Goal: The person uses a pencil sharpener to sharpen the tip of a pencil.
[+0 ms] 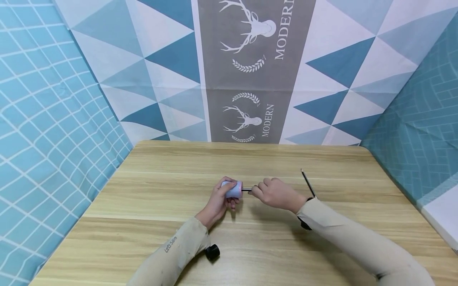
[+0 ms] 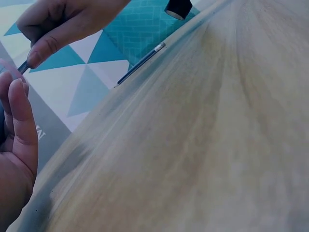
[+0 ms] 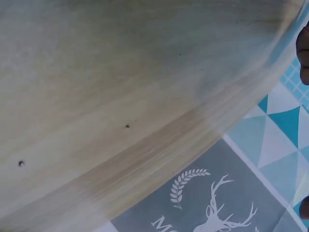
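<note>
My left hand (image 1: 218,198) holds a small pale blue pencil sharpener (image 1: 231,190) with a pink end, thumb on top, raised above the wooden table. A dark pencil (image 1: 246,190) runs into the pink end. Its other end is hidden in my right hand (image 1: 273,193), whose curled fingers grip it. In the left wrist view my right hand (image 2: 67,24) pinches the pencil (image 2: 23,67) beside the sharpener's pink rim (image 2: 10,69). Only bits of fingers (image 3: 303,55) show at the edge of the right wrist view.
A second dark pencil (image 1: 308,183) lies on the table (image 1: 171,246), partly behind the right sleeve. Patterned cloth walls (image 1: 171,71) stand along the back and both sides. A white surface (image 1: 441,216) adjoins the table's right edge.
</note>
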Demonstrator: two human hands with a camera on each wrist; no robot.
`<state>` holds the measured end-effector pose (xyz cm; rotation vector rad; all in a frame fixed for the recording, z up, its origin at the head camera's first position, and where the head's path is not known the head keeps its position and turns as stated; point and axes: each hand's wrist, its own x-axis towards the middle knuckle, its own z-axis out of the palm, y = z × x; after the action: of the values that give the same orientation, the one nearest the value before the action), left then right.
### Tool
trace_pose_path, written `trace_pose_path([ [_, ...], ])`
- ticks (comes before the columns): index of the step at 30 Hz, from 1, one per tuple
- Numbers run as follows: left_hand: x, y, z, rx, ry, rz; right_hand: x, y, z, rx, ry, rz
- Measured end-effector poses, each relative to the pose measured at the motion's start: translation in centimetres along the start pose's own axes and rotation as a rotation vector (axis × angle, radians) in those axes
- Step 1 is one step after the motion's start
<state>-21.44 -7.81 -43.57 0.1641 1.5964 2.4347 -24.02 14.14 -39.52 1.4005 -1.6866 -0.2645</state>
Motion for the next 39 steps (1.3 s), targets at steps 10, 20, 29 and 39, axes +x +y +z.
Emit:
trace_pose_path([
  [10, 0.1, 0.2, -0.1, 0.026, 0.013, -0.013, 1.2, 0.9, -0.7, 0.743, -0.28, 0.314],
  [20, 0.0, -0.3, -0.3, 0.017, -0.036, 0.017, 1.9, 1.9, -1.6, 1.283, -0.577, 0.729],
  [29, -0.1, -0.4, -0.2, 0.022, -0.053, 0.033, 1.9, 2.4, -1.9, 1.69, -0.832, 1.074],
  [39, -0.2, -0.5, -0.1, 0.04, -0.07, 0.055, 0.5, 2.3, -0.9, 2.163, -0.877, 1.225],
])
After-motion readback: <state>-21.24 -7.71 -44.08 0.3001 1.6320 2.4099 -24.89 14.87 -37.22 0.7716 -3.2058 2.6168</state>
